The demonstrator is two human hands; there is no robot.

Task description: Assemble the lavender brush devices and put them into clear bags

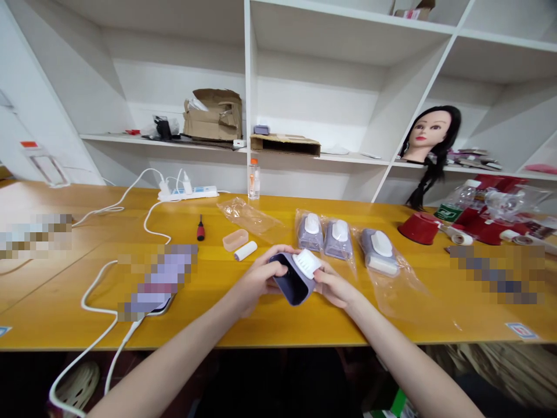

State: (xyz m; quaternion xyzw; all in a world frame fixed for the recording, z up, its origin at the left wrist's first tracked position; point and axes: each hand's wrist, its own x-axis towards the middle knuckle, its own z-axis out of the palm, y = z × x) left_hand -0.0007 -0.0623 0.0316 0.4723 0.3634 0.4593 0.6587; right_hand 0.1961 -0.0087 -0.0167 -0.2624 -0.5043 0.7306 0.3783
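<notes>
Just above the table's front part, both hands hold a grey-purple hollow plastic housing (pixel 293 287), its dark opening facing me. On its top sits a white ridged piece (pixel 307 264). My left hand (pixel 256 280) grips the housing's left side, with the thumb inside the opening. My right hand (pixel 334 285) is closed on the right side, fingers at the white piece's edge. Beyond my left hand lie a white cylinder (pixel 246 251) with a grey end and a peach-coloured shallow case (pixel 235 240). Three similar bagged units (pixel 310 235) stand behind the hands and to the right.
A screwdriver (pixel 201 230) and a power strip (pixel 194 193) lie to the left, with white cables. Clear plastic film (pixel 248 217) and a bottle (pixel 254 181) are behind. Red cups (pixel 420 228) stand at right, below a mannequin head (pixel 429 134).
</notes>
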